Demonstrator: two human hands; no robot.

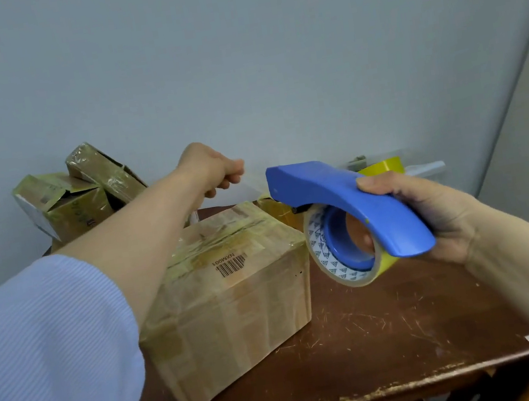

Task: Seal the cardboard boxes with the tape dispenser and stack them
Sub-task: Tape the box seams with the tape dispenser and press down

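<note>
Our right hand [431, 215] is wrapped round the handle of the blue tape dispenser [334, 189], which we hold in the air just right of the cardboard box [237, 301]. Above the box's far edge, our left hand [212, 167] pinches the free end of the clear tape strip [247, 189], drawn taut from the dispenser's nose. The box sits on the scratched brown table [382, 337], its top seam already streaked with tape. Behind the box to the left lie two crumpled boxes [66, 204]; behind it to the right is a yellow tape roll [382, 166].
</note>
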